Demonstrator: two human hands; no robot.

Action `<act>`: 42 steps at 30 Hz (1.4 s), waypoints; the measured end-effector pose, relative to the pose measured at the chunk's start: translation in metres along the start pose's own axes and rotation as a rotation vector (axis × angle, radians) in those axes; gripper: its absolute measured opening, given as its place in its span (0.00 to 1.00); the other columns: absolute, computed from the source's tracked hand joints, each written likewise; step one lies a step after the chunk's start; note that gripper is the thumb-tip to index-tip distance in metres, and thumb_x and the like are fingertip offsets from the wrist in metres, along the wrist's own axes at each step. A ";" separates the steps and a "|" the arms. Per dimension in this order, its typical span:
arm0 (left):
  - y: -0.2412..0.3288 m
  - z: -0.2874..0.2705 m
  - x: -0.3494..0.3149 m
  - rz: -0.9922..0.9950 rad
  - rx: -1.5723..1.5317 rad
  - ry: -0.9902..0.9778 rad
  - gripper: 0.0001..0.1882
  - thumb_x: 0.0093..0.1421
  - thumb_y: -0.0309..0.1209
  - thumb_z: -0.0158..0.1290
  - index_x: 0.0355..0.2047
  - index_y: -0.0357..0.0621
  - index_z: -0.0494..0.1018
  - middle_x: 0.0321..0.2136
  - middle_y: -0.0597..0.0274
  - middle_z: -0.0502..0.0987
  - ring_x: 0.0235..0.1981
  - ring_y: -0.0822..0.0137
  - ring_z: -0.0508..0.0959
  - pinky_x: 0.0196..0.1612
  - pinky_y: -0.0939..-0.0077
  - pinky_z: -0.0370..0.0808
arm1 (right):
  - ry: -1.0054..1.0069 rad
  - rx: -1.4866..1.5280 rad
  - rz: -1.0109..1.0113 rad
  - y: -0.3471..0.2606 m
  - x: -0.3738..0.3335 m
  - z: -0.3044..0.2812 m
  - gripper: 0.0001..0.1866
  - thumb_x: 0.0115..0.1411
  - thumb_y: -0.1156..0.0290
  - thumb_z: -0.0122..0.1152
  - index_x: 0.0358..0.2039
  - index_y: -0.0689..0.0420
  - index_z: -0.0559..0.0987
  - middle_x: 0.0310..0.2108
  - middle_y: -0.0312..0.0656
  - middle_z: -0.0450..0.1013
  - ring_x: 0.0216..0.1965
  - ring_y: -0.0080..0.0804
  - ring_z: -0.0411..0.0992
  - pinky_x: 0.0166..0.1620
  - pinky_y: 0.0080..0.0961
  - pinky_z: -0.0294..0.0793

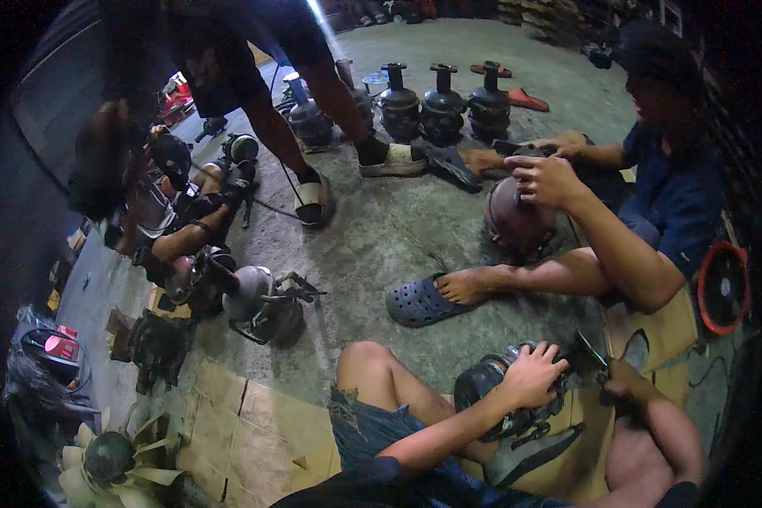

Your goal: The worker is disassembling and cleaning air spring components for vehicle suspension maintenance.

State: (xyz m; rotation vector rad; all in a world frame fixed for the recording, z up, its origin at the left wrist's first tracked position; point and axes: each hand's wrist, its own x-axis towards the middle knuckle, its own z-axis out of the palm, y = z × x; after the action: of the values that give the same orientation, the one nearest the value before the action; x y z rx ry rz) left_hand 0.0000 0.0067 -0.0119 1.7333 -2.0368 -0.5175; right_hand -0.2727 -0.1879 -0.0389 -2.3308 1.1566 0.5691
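Observation:
Between my bent legs sits a dark, rounded metal motor housing point(476, 388), tilted on the cardboard beside my sandal. My left hand point(533, 374) lies over its upper side, fingers curved round the edge. To the right of the housing, my right hand point(628, 381) is closed round a slim dark hand tool point(597, 350). Its upper end points up and left, apart from the housing. I cannot make out the tool's exact kind. Shadow hides part of the right hand's fingers.
A seated person point(677, 186) opposite handles a reddish-brown rounded housing point(516, 222). Another person stands at far left. Several dark necked housings point(443, 106) line the back. A grey motor part point(258, 300), a fan with pale blades point(110, 459) and cardboard point(254, 432) lie left.

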 end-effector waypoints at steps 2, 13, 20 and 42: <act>0.000 0.000 0.000 0.004 0.002 0.018 0.35 0.47 0.41 0.68 0.56 0.50 0.73 0.53 0.51 0.70 0.59 0.51 0.68 0.57 0.50 0.68 | 0.023 -0.015 -0.035 -0.002 -0.002 -0.002 0.22 0.59 0.62 0.64 0.46 0.67 0.77 0.34 0.64 0.79 0.36 0.57 0.81 0.42 0.48 0.79; -0.001 -0.002 0.002 -0.006 0.008 -0.079 0.37 0.49 0.43 0.67 0.59 0.50 0.71 0.58 0.49 0.68 0.63 0.48 0.66 0.58 0.47 0.69 | -0.049 -0.014 0.109 -0.021 -0.010 -0.011 0.25 0.60 0.62 0.64 0.54 0.63 0.73 0.36 0.64 0.78 0.41 0.62 0.79 0.46 0.49 0.78; 0.000 -0.007 0.004 -0.012 0.002 -0.139 0.38 0.52 0.43 0.67 0.62 0.48 0.70 0.60 0.47 0.67 0.66 0.44 0.63 0.62 0.43 0.66 | 0.032 -0.118 -0.041 0.007 0.006 0.005 0.26 0.62 0.54 0.62 0.49 0.64 0.75 0.33 0.64 0.79 0.40 0.64 0.79 0.45 0.54 0.78; 0.001 -0.003 0.000 0.026 -0.003 -0.021 0.28 0.52 0.35 0.60 0.55 0.47 0.75 0.54 0.48 0.71 0.59 0.48 0.69 0.56 0.49 0.69 | 0.026 -0.094 0.006 0.019 0.004 0.009 0.25 0.58 0.59 0.65 0.50 0.65 0.77 0.38 0.64 0.79 0.42 0.62 0.79 0.47 0.51 0.78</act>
State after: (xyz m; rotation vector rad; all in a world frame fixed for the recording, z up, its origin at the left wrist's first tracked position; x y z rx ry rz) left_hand 0.0011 0.0068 -0.0091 1.7039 -2.0689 -0.5326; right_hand -0.2871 -0.1948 -0.0525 -2.4211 1.1722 0.6086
